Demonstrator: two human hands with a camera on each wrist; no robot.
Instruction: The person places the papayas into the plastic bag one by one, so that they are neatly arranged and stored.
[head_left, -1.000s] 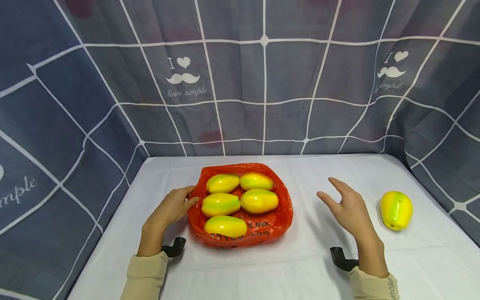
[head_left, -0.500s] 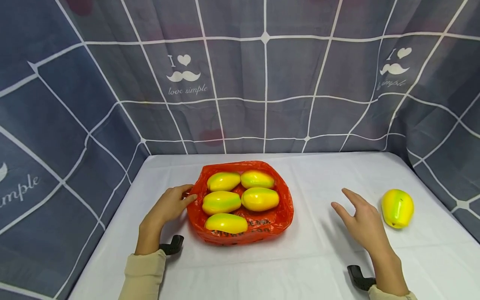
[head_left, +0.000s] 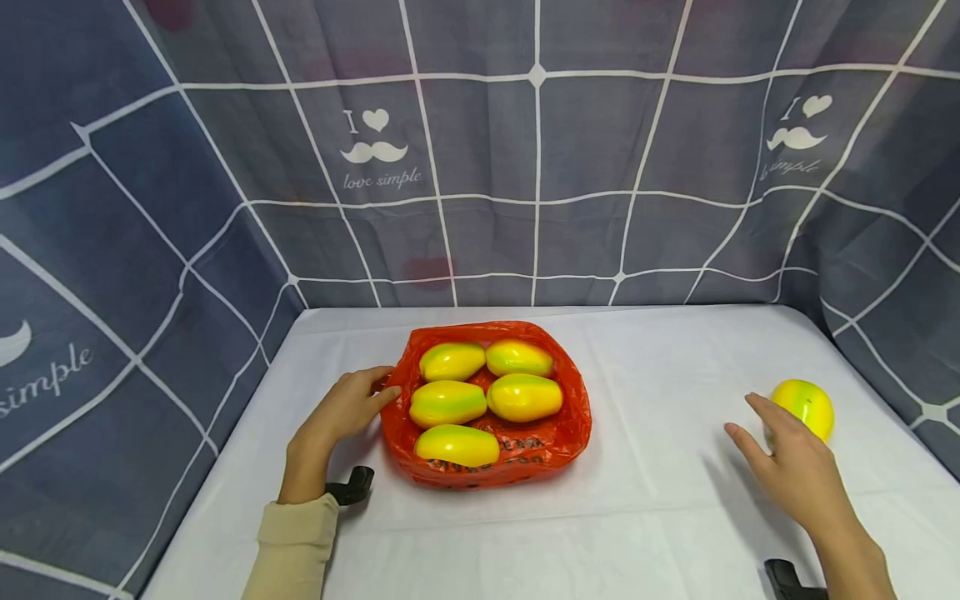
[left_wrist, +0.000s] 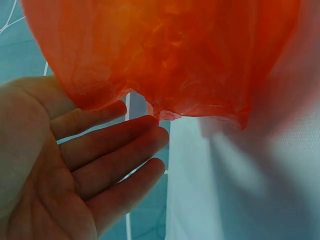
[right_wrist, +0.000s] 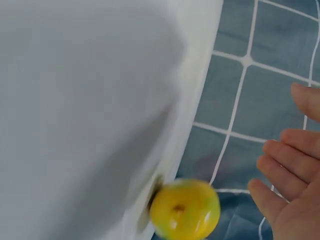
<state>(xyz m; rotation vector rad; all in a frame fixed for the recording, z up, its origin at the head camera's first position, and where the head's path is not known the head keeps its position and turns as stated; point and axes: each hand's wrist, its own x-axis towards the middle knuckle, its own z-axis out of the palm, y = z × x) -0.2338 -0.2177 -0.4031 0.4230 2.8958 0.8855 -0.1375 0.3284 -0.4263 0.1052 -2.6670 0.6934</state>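
Observation:
A red plastic bag [head_left: 555,446] stands on the table with its mouth spread wide. Inside lie several yellow-green fruits that look like papayas [head_left: 525,397]. At the bag's left rim, my left hand [head_left: 341,412] pinches the plastic, thumb over the edge and fingers outside. The left wrist view shows those fingers under the hanging red plastic [left_wrist: 165,60], the thumb hidden behind it. Toward the right, my right hand [head_left: 798,467] is held above the table, fingers extended and holding nothing. It partly covers a single papaya [head_left: 810,404]; the right wrist view shows a gap between them.
A white cloth covers the table [head_left: 637,517]. Grey-blue curtain [head_left: 577,150] with white grid lines rises behind it and along both sides. Black wrist mounts [head_left: 351,486] stick out from both wrists.
My right hand has moved right and toward the front, away from the bag, and now overlaps the lone papaya in the head view. The left hand stays at the bag's rim.

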